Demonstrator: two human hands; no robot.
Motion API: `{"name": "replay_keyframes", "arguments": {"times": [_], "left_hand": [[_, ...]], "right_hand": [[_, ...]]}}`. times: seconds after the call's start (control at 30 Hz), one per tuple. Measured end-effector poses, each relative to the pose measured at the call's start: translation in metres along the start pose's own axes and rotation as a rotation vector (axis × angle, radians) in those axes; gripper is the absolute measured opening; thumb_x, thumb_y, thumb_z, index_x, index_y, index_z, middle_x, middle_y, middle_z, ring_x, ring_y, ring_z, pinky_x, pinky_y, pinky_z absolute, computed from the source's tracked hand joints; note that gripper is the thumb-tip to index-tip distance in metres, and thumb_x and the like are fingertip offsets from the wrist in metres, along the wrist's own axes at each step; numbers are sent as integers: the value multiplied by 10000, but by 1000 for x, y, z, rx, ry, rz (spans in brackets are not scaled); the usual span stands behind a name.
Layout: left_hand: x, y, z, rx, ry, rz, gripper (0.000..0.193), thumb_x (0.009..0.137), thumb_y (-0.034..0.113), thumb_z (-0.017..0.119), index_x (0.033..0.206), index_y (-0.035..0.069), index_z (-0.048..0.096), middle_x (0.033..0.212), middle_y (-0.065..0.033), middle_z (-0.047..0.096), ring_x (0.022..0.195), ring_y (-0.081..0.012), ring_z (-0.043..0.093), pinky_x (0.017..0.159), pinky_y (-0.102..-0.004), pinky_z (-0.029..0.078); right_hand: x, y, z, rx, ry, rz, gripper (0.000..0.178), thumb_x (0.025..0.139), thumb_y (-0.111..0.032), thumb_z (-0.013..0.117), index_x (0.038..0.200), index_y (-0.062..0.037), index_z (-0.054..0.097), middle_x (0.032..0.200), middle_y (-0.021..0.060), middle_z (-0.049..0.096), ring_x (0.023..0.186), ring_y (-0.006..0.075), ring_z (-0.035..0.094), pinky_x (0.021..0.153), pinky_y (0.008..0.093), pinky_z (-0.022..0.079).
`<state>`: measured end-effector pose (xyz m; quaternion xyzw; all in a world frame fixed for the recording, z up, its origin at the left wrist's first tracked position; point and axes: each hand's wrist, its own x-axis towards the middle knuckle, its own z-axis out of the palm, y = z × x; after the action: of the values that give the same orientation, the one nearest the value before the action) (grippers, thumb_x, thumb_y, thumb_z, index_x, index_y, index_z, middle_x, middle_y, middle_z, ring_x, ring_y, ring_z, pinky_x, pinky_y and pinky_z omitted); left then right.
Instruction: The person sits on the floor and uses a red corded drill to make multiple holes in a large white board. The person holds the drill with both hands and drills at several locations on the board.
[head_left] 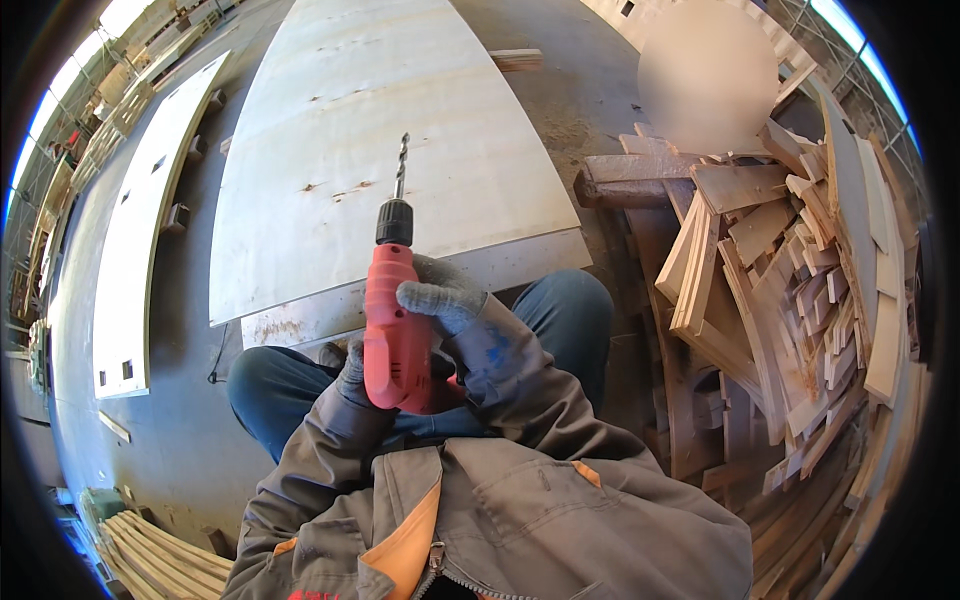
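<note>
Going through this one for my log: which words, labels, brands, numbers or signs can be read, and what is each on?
Jacket: red lettering low on its left front, cut off by the picture's lower edge; not readable in full, so not quoted.
Red drill: no readable text on the side in view.
Large pale sheet: dark spots, no legible writing.
Nothing else is legible.
</note>
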<state>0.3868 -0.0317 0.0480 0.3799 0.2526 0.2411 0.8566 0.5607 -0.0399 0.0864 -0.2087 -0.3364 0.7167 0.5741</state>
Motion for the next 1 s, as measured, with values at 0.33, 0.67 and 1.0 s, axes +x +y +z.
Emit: {"name": "replay_keyframes", "arguments": {"times": [0.33,0.67,1.0], "left_hand": [[-26,25,13,154,162,-119,1176,408,438,908,1312,-36,323,1213,-97,418,1110,-252,408,1017,-305,323],[-11,-2,-62,-719,31,168,670,815,657,615,1218,123,583,1076,-116,654,992,-318,619,896,-498,498],[8,-3,-36,-686,27,16,703,747,579,744,1230,100,568,1087,-120,658,994,-312,638,895,-465,531]], "right_hand": [[32,35,-11,-466,61,-66,699,889,-451,689,1310,75,502,1218,172,602,1141,233,564,1011,358,435],[-42,41,26,-794,6,75,840,750,-336,848,1378,17,417,1219,143,585,1077,239,599,916,374,506],[-46,51,16,-924,178,-41,815,703,-189,852,1362,5,413,1123,142,600,957,220,610,851,354,523]]}}
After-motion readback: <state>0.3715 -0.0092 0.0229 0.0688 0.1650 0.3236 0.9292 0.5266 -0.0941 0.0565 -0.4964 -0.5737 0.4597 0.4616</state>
